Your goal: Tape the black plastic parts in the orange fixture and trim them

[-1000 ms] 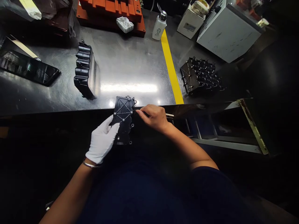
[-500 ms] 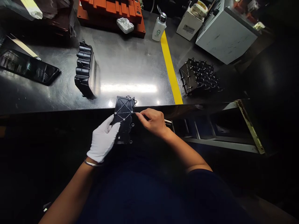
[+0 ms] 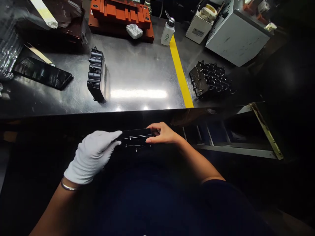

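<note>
Between my hands, in front of the bench edge, is a black moulded plastic part (image 3: 136, 133) with small pins along its lower side. My left hand (image 3: 94, 152), in a white glove, pinches its left end between thumb and fingers. My bare right hand (image 3: 162, 133) grips the right end, thumb below and fingers above. Something small and thin shows inside the right hand, too small to name. A similar black part (image 3: 95, 75) stands upright on the bench at left. Several more such parts (image 3: 209, 80) are grouped right of the yellow tape.
The metal bench (image 3: 137, 68) bears a yellow tape strip (image 3: 180, 73), a phone (image 3: 43, 72), an orange-red fixture (image 3: 120, 16) with a crumpled white wad (image 3: 134, 31), a white pump bottle (image 3: 167, 31), a small box (image 3: 199, 26) and a grey metal box (image 3: 237, 36). A metal frame (image 3: 236, 151) stands below right.
The black part has turned from its ribbed face to edge-on and come lower. My right hand has gone from pinching beside its edge to gripping its end; my left hand has moved left and down.
</note>
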The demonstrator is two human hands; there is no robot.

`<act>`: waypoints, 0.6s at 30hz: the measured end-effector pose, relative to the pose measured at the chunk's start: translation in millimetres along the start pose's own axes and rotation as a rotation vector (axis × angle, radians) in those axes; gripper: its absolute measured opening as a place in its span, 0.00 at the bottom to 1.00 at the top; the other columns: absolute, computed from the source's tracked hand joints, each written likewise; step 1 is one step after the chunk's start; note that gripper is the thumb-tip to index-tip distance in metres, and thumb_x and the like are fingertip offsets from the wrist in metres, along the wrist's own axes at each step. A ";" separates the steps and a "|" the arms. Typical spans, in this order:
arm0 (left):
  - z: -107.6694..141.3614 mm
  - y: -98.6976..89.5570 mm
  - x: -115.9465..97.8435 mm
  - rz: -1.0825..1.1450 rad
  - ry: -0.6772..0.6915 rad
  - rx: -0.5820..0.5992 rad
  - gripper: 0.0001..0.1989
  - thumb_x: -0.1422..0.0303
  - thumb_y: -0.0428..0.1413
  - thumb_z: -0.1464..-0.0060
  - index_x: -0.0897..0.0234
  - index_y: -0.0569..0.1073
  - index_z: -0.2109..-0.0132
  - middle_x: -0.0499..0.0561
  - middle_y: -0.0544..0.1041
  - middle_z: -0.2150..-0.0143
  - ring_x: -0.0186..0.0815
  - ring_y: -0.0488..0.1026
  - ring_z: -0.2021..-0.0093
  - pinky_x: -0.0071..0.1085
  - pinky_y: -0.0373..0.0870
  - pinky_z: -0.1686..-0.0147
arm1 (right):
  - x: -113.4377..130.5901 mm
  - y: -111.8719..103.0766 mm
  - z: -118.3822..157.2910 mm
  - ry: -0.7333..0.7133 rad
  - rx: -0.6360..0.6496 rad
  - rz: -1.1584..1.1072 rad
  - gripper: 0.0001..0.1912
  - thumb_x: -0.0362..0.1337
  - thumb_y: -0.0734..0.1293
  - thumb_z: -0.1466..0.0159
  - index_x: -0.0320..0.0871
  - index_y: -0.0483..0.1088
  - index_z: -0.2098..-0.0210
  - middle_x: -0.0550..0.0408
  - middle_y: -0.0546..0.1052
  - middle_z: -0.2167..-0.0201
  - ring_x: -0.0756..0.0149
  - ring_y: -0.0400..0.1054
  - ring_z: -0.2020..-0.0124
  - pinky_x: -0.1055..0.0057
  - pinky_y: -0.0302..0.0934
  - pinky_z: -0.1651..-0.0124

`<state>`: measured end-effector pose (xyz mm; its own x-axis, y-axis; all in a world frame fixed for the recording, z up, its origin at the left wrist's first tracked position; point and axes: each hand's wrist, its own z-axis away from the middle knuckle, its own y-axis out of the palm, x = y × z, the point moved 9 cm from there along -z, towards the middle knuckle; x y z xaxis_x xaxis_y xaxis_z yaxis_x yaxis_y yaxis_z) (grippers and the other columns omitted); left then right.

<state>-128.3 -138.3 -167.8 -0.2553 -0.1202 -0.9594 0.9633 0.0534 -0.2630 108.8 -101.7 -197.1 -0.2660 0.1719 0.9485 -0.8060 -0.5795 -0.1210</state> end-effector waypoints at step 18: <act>32.0 48.0 67.2 0.837 -0.411 -0.167 0.16 0.76 0.66 0.65 0.59 0.79 0.63 0.48 0.81 0.59 0.48 0.74 0.46 0.47 0.73 0.45 | -74.8 24.8 26.2 0.164 -0.489 -0.643 0.21 0.52 0.72 0.46 0.42 0.71 0.64 0.57 0.72 0.68 0.74 0.66 0.74 0.77 0.65 0.78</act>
<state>-96.6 -175.6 -241.7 0.5927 -0.3168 -0.7404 0.7881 0.4175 0.4523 122.6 -149.8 -263.4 0.2826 0.4877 0.8260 -0.9564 0.0776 0.2815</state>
